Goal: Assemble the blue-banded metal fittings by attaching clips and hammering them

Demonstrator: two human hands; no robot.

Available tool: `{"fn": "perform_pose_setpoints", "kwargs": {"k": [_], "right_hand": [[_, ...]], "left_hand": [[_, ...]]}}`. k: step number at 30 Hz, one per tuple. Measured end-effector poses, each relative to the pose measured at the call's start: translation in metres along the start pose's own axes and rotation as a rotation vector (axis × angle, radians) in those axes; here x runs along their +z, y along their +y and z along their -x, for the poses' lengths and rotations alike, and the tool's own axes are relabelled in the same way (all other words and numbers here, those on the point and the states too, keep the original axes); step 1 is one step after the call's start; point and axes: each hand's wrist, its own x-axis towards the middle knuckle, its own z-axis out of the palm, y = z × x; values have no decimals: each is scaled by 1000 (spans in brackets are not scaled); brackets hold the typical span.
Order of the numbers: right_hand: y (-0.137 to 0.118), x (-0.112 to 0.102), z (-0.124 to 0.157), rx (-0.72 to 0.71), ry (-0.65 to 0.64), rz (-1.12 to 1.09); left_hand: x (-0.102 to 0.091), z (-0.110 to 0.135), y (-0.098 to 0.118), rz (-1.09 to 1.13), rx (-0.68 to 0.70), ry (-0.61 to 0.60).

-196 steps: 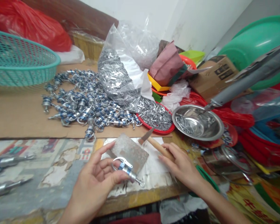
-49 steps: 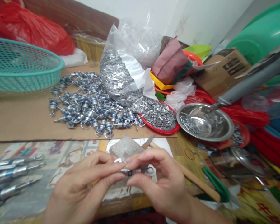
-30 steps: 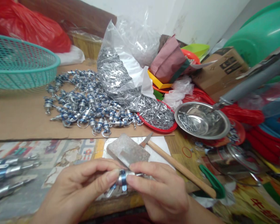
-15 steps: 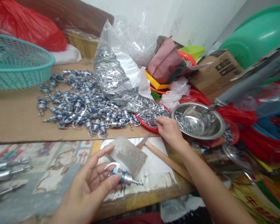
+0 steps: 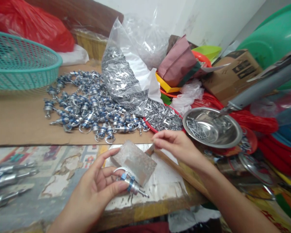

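My left hand [image 5: 97, 187] grips a small silver-and-blue metal fitting [image 5: 132, 183] between thumb and fingers. A pale curved arm rises from the fitting, and its thin tip points right. Behind it lies a flat grey metal block [image 5: 138, 161], which my left index finger reaches at its left edge. My right hand [image 5: 176, 144] is raised over a hammer [image 5: 184, 170] with a wooden handle, thumb and fingers pinched together. Whatever is in that pinch is too small to make out. Just beyond stands a red tray [image 5: 151, 127] heaped with small flat metal clips [image 5: 163, 118].
Many similar fittings [image 5: 87, 106] are piled on cardboard [image 5: 19, 123]. Behind the tray leans a clear bag of clips [image 5: 121, 77]. A steel bowl [image 5: 212, 129] sits right, below a grey metal arm [image 5: 262, 87]. A teal basket [image 5: 26, 76] is at far left.
My right hand has come back from the clip tray toward the block, fingers pinched. My left hand still holds the fitting, now tilted slightly more downward.
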Motion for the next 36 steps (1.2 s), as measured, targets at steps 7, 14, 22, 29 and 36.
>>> {"fn": "perform_pose_setpoints", "kwargs": {"k": [7, 14, 22, 29, 36], "right_hand": [[-51, 33, 31, -337, -192, -202], [-47, 54, 29, -322, 29, -231], [35, 7, 69, 126, 27, 147], [12, 4, 93, -130, 134, 160], [-24, -8, 104, -425, 47, 213]], "left_hand": [[1, -2, -6, 38, 47, 15], [-2, -1, -8, 36, 72, -13], [1, -1, -7, 33, 39, 40], [3, -1, -6, 55, 42, 49], [6, 2, -6, 61, 64, 122]]}}
